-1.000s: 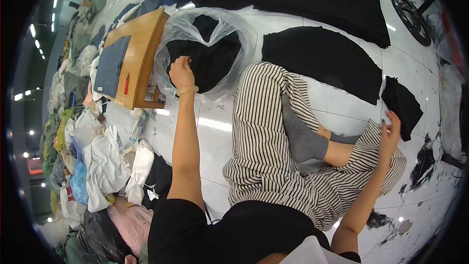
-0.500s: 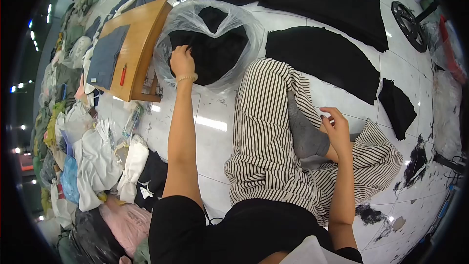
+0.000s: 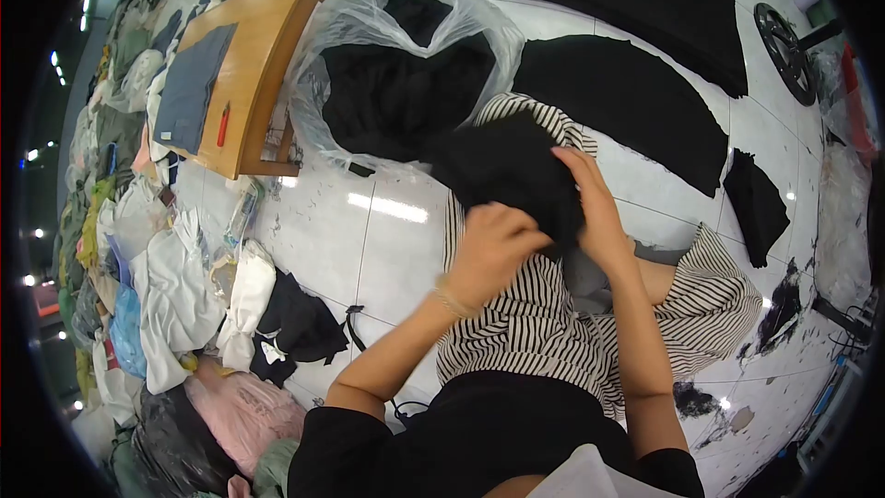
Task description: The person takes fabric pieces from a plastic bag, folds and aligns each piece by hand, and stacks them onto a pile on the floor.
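A piece of black cloth (image 3: pixel 512 166) is stretched over my lap, its far end reaching toward the clear plastic bag (image 3: pixel 309 120). My left hand (image 3: pixel 498 244), slightly blurred, grips the cloth's near edge with curled fingers. On the cloth's right edge my right hand (image 3: pixel 595 207) holds on, fingers along the top and thumb hidden. More black cloth (image 3: pixel 401 97) fills the open bag just beyond my knees. Under the held cloth are my striped trousers (image 3: pixel 516 314).
A low wooden table (image 3: pixel 267 83) left of the bag bears folded blue-grey fabric (image 3: pixel 194 88) and a red-handled tool (image 3: pixel 223 124). Black cut panels (image 3: pixel 627 101) lie on the tiled floor to the right. Fabric and bagged bundles (image 3: pixel 180 286) pile up at left. A black wheel (image 3: pixel 784 51) stands far right.
My left hand has come out of the bag and back to my lap with a piece of black cloth. My right hand has moved up and left onto that cloth.
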Demonstrator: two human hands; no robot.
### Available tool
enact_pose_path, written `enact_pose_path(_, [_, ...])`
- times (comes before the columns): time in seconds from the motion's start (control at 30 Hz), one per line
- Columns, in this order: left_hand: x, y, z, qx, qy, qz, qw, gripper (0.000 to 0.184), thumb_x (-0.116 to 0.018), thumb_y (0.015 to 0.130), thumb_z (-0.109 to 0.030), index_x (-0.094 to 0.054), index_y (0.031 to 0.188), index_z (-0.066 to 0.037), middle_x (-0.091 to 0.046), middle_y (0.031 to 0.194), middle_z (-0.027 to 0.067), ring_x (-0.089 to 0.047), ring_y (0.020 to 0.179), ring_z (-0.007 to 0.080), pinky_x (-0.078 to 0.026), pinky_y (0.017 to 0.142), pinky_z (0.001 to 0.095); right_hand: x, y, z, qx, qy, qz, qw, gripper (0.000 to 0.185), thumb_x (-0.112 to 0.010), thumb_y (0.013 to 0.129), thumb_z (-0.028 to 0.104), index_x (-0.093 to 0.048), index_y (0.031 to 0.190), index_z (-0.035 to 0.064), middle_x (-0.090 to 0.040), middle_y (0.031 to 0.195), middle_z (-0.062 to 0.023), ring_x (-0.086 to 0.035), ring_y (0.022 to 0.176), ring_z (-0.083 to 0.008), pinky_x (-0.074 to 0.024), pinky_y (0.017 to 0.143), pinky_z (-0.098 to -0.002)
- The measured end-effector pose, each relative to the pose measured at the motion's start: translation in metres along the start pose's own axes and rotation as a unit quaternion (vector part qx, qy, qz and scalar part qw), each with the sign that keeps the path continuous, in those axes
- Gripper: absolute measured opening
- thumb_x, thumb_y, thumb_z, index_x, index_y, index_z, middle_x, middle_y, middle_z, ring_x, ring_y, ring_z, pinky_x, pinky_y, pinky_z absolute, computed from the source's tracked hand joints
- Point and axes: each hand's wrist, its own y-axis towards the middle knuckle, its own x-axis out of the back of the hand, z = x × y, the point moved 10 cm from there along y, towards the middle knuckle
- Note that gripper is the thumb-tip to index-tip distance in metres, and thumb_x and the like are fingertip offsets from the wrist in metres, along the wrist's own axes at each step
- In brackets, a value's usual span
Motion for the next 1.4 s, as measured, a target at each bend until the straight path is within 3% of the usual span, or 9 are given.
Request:
enact_pose_path(0.1, [-0.051,-0.015,-0.009,0.036,-0.005,0.092,0.995,0.02,-0.069,0.08,-0.021,-0.068,0.097,-0.01,-0.056,0.098,0.0016,-0.052,0.097,0.0233,-0.039,0.089,0.0374,-0.007,-0.002,-0.03,-0.076,-0.008,-0.005,0.997,0.06,-0.044,0.073,-0.014,-0.048,0.13,0.0056,-0.049,0.129,-0.0158,-0.051,0.116,-0.0387,-0.0432,0.094,-0.0359])
enact_pose_path(0.23, [-0.047,-0.021,0.007,0.091,-0.104,0.094,0.986,0.018,-0.069,0.08,-0.02,-0.068,0.093,-0.008,-0.058,0.096,0.0042,-0.054,0.092,0.0245,-0.043,0.083,0.0352,0.014,-0.026,-0.074,-0.176,0.118,-0.047,0.976,0.047,-0.043,0.077,-0.01,-0.055,0.121,0.0021,-0.06,0.114,-0.0132,-0.057,0.108,-0.0266,-0.0429,0.093,-0.0312])
enact_pose_path(0.3, [-0.013,-0.008,0.02,0.104,-0.083,0.007,0.991,0.009,-0.066,0.081,-0.004,-0.067,0.09,-0.003,-0.06,0.092,0.0083,-0.058,0.087,0.0251,-0.047,0.076,0.0336,0.022,-0.038,-0.098,-0.187,0.18,-0.114,0.959,0.031,-0.047,0.085,0.0,-0.06,0.113,0.0015,-0.064,0.103,-0.006,-0.056,0.092,-0.0111,-0.0423,0.084,-0.0232])
enact_pose_path(0.47, [0.027,0.05,0.052,0.083,0.001,-0.104,0.991,0.011,-0.063,0.081,0.002,-0.065,0.091,-0.001,-0.061,0.087,0.0071,-0.059,0.074,0.0183,-0.046,0.064,0.0273,0.021,-0.047,-0.109,-0.253,0.233,-0.127,0.931,0.024,-0.058,0.086,0.007,-0.063,0.11,0.0041,-0.062,0.102,-0.0049,-0.053,0.086,-0.0113,-0.0421,0.079,-0.0231])
enact_pose_path(0.73, [-0.071,0.093,0.072,0.069,0.066,0.171,0.981,0.012,-0.072,0.076,-0.008,-0.064,0.086,-0.006,-0.055,0.088,0.0089,-0.06,0.078,0.0291,-0.049,0.07,0.0378,0.033,-0.02,-0.089,-0.169,0.107,-0.128,0.971,0.02,-0.063,0.084,0.008,-0.064,0.103,0.0053,-0.058,0.099,-0.0043,-0.052,0.095,-0.0189,-0.0425,0.086,-0.0296])
enact_pose_path(0.93, [-0.046,0.113,0.057,0.009,-0.065,0.164,0.984,0.009,-0.064,0.08,0.0,-0.058,0.086,-0.002,-0.054,0.082,0.0084,-0.058,0.069,0.023,-0.048,0.064,0.0315,0.037,-0.005,-0.061,-0.11,0.047,-0.081,0.989,0.019,-0.066,0.083,0.011,-0.064,0.101,0.0032,-0.06,0.097,-0.0048,-0.053,0.094,-0.0194,-0.0425,0.088,-0.0305])
enact_pose_path(1.13, [-0.017,0.103,0.057,0.141,-0.199,0.105,0.964,0.013,-0.062,0.085,0.004,-0.05,0.087,-0.001,-0.047,0.074,0.0018,-0.05,0.067,0.0087,-0.042,0.062,0.0232,-0.015,-0.017,-0.037,-0.21,0.358,0.196,0.888,0.021,-0.062,0.089,0.018,-0.061,0.097,-0.0022,-0.06,0.086,-0.0034,-0.054,0.081,-0.0106,-0.0446,0.08,-0.026])
enact_pose_path(1.33, [0.003,0.059,0.041,0.177,-0.496,-0.042,0.849,0.033,-0.069,0.078,0.007,-0.04,0.086,-0.008,-0.039,0.084,-0.0004,-0.039,0.079,0.0076,-0.036,0.07,0.0193,-0.04,-0.039,-0.037,-0.249,0.204,0.2,0.925,0.052,-0.061,0.085,0.016,-0.049,0.129,-0.0069,-0.064,0.114,-0.0167,-0.059,0.109,-0.0248,-0.0429,0.096,-0.0336])
enact_pose_path(1.4, [-0.006,0.051,0.021,0.19,-0.569,-0.017,0.8,0.034,-0.066,0.079,0.009,-0.04,0.09,-0.01,-0.039,0.091,0.0018,-0.039,0.085,0.0085,-0.037,0.078,0.0196,-0.03,-0.038,-0.008,-0.141,0.338,0.077,0.927,0.048,-0.062,0.081,0.005,-0.051,0.126,-0.0053,-0.061,0.119,-0.0144,-0.057,0.11,-0.0231,-0.0437,0.094,-0.0329])
